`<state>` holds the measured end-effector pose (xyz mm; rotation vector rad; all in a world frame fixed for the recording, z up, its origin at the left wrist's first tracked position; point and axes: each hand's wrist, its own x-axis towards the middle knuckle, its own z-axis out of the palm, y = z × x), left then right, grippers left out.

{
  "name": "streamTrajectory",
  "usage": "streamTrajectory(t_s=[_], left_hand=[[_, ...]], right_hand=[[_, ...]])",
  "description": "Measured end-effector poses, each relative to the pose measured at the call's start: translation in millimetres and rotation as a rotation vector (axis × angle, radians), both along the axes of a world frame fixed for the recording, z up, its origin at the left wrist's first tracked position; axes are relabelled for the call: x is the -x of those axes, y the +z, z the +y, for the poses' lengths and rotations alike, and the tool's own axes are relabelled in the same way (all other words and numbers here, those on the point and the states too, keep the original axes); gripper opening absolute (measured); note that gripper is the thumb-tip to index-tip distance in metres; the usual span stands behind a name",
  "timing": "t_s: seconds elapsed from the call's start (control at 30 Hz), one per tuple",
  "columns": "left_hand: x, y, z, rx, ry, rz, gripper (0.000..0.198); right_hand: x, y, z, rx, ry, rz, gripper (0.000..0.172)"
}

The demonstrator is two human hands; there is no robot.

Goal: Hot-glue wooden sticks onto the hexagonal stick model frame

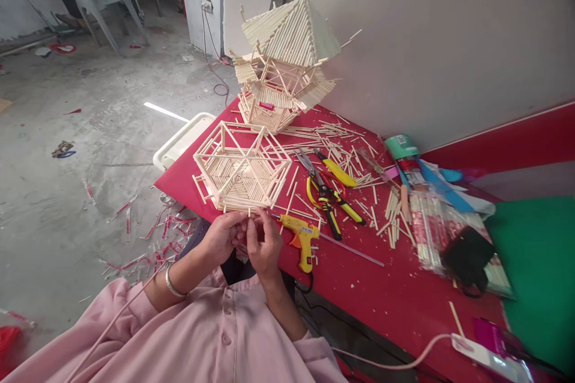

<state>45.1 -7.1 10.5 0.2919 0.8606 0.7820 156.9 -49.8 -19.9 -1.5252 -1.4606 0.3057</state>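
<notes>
A hexagonal frame of pale wooden sticks, with a striped floor and open rails, sits at the near left edge of the table. At its near side, my left hand and my right hand are together, fingers pinched around a short wooden stick. The fingers hide most of that stick. Just right of my right hand lies a yellow hot glue gun, its nozzle pointing toward the frame. Behind the frame stands a tall pagoda of the same sticks with layered roofs.
Pliers with black-and-yellow handles and a yellow-handled cutter lie among loose sticks on the red table. Farther right are bagged sticks, a green-lidded jar and a white power strip. Wrappers litter the floor.
</notes>
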Motion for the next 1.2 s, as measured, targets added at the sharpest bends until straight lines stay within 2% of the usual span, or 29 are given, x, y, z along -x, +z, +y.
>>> streamTrajectory(t_s=[1.2], left_hand=[[0.0,2.0,0.3,0.010,-0.005,0.001,0.033]], right_hand=[[0.0,1.0,0.5,-0.028,-0.002,-0.011,0.031]])
